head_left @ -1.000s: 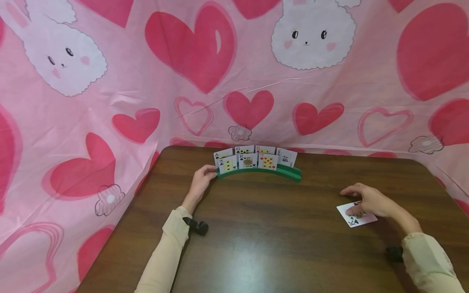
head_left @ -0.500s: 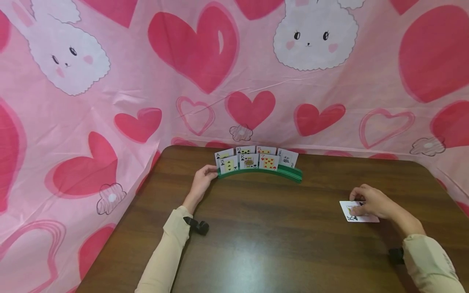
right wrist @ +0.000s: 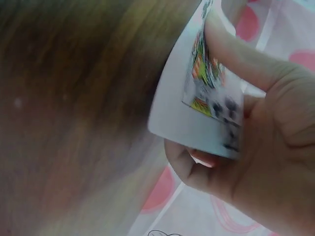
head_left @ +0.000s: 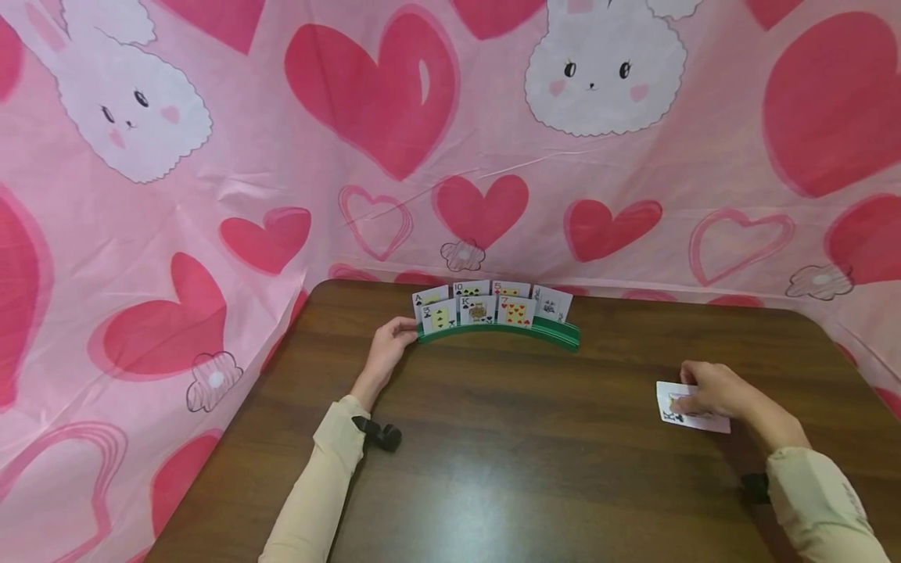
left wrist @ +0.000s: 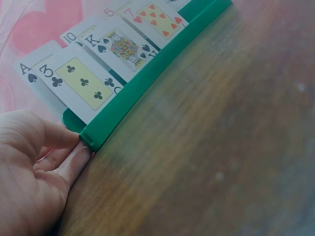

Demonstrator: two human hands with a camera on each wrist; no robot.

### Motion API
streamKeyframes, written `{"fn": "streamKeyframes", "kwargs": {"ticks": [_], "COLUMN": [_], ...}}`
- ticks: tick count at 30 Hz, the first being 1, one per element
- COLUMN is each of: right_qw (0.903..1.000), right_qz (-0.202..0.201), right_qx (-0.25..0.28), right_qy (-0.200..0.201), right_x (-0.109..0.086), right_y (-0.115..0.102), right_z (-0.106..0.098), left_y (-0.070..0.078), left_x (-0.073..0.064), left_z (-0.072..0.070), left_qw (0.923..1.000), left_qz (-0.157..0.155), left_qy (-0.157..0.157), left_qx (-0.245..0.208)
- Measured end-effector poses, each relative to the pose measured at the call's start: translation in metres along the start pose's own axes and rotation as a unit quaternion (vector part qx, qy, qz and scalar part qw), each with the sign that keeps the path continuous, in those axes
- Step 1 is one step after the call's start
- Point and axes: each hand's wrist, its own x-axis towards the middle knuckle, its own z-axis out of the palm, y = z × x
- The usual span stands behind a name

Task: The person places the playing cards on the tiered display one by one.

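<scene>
My right hand point(head_left: 721, 391) pinches a king of clubs playing card point(head_left: 669, 399), thumb on its face and fingers curled behind it. In the right wrist view the card point(right wrist: 172, 105) stands tilted and slightly bowed. At the far side of the table my left hand point(head_left: 389, 344) grips the left end of a curved green card holder point(head_left: 563, 332). The left wrist view shows the thumb and a finger right at that end. Two rows of cards stand in the holder: a three of clubs point(left wrist: 81, 83), a king of spades point(left wrist: 120, 49) and a seven of hearts point(left wrist: 157, 20) in front.
Behind these stand an ace point(head_left: 431, 294), a ten point(head_left: 470, 288), a five point(head_left: 510, 288) and, at the right, a joker-like card point(head_left: 552, 303). A brown wooden table point(head_left: 493, 438) lies under both hands. A pink heart-print cloth point(head_left: 493, 156) hangs along its far and left edges.
The right fingers have curled in behind the king of clubs, and the card has turned and moved slightly right. The left hand stays on the card holder.
</scene>
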Motion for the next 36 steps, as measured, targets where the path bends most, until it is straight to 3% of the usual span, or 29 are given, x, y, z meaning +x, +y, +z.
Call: {"fn": "streamKeyframes", "kwargs": {"ticks": [6,10,14,19,26,36], "right_qw": [0.9941,0.9817,0.9694,0.9692,0.9583,0.9496], "right_qz": [0.048,0.048,0.036,0.035,0.013,0.014], "right_qx": [-0.075,-0.102,-0.088,-0.052,0.005,0.073], "right_qy": [0.062,0.153,0.226,0.238,0.286,0.305], "right_x": [-0.002,-0.005,-0.005,-0.001,0.013,0.030], "right_y": [0.002,0.001,-0.002,-0.007,-0.019,-0.046], "right_z": [-0.006,-0.012,-0.016,-0.017,-0.012,-0.012], "left_y": [-0.002,-0.003,-0.002,-0.001,-0.002,-0.001], "left_x": [-0.001,-0.002,-0.001,-0.001,0.000,0.001], "left_z": [0.000,0.000,0.000,0.000,0.000,0.001], "left_qw": [0.9999,0.9999,0.9999,0.9999,0.9999,0.9998], "left_qz": [0.003,-0.002,0.000,0.002,0.000,0.001], "left_qy": [0.002,0.004,0.004,0.004,0.007,0.009], "left_qx": [0.012,0.015,0.012,0.013,0.015,0.015]}}
